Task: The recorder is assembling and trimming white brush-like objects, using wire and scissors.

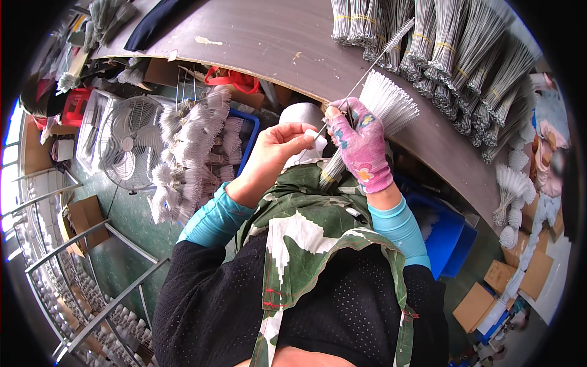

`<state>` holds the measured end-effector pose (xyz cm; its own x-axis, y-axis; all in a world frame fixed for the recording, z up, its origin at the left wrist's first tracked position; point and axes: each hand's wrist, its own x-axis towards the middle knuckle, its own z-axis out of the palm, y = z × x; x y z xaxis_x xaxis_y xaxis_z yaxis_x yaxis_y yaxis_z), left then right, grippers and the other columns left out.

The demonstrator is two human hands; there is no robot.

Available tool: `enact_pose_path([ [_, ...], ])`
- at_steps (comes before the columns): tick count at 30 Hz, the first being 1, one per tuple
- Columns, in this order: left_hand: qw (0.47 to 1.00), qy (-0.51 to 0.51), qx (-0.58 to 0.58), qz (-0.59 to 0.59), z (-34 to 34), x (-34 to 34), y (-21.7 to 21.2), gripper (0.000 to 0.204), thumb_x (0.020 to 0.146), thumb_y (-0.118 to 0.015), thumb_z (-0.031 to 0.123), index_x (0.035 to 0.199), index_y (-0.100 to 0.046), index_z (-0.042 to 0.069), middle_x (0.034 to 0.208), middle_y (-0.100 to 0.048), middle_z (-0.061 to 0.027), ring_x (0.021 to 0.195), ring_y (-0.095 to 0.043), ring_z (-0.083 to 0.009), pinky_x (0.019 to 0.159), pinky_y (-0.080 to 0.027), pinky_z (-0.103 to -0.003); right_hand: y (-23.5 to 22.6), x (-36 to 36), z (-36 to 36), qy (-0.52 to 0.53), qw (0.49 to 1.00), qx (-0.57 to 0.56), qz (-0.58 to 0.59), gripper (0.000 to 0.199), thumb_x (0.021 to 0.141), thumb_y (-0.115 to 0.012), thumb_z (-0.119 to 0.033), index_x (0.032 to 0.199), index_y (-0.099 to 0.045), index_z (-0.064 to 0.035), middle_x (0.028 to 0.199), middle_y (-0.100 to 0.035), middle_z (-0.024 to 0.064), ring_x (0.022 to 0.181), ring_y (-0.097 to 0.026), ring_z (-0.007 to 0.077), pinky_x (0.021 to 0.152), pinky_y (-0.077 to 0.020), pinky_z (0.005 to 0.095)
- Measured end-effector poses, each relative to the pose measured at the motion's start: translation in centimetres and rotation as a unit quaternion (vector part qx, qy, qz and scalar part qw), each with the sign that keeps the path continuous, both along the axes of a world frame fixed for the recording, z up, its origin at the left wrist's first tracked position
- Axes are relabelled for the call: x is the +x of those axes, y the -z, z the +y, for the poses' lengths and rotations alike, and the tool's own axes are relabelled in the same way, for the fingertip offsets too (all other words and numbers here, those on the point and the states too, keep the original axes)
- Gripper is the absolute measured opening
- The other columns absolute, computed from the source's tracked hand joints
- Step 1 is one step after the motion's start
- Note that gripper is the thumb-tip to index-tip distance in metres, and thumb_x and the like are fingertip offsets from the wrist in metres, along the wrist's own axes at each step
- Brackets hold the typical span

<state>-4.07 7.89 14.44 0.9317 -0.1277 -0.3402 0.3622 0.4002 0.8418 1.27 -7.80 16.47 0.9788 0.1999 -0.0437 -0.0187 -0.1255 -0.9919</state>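
The right hand [362,144], in a pink flowered glove, has its thumb and fingers closed on 1 thin twisted-wire brush [392,44], whose bristled tip points toward 1 o'clock. The bare left hand [280,148] pinches a small white piece [313,137] between thumb and forefinger, near the wire's lower end (whether it also grips the wire, I cannot tell). Behind the glove stands a bundle of white-bristled brushes [391,103], its stems slanting down toward 7 o'clock over the camouflage apron [306,241].

On the brown tabletop [269,43], between 1 and 2 o'clock, lie bundles of grey wire brushes [443,46], several with yellow bands. A floor fan [128,144] is between 9 and 10 o'clock, a blue bin [443,244] between 3 and 4, and cardboard boxes [474,307] at 4.
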Motion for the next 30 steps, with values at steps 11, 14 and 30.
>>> enact_pose_path([
  [11, 1.0, -0.008, 0.026, -0.007, 0.3, -0.6, -0.3, 0.02, 0.086, -0.06, 0.013, 0.103, -0.064, 0.002, 0.093, -0.066, -0.0045, 0.086, -0.06, -0.0094, 0.081, -0.046, -0.024, 0.2, 0.0, 0.1, -0.01, 0.998, -0.05, -0.039, 0.008, 0.089, -0.058, -0.013, 0.089, -0.058, -0.0049, 0.068, -0.056, -0.0033, 0.056, -0.048, 0.0027, 0.049, -0.0388, 0.0189],
  [14, 0.999, 0.02, -0.019, 0.017, 1.1, -0.6, -0.3, 0.025, 0.09, -0.054, 0.019, 0.107, -0.063, 0.003, 0.096, -0.065, -0.0048, 0.087, -0.059, -0.0092, 0.082, -0.044, -0.024, 0.1, 0.0, 0.3, -0.01, 0.997, -0.058, -0.049, 0.007, 0.089, -0.058, -0.012, 0.089, -0.059, -0.0048, 0.067, -0.056, -0.0033, 0.056, -0.048, 0.0028, 0.049, -0.0392, 0.0193],
  [30, 0.965, 0.104, -0.213, 0.111, 3.1, -0.3, 2.4, 0.017, 0.091, -0.053, 0.019, 0.102, -0.055, 0.005, 0.096, -0.061, -0.0037, 0.09, -0.06, -0.0143, 0.079, -0.048, -0.027, -0.3, 0.0, 0.3, -0.066, 0.997, -0.036, -0.007, 0.008, 0.088, -0.057, -0.01, 0.09, -0.059, -0.0023, 0.069, -0.058, 0.0, 0.061, -0.051, 0.0042, 0.056, -0.0422, 0.0205],
])
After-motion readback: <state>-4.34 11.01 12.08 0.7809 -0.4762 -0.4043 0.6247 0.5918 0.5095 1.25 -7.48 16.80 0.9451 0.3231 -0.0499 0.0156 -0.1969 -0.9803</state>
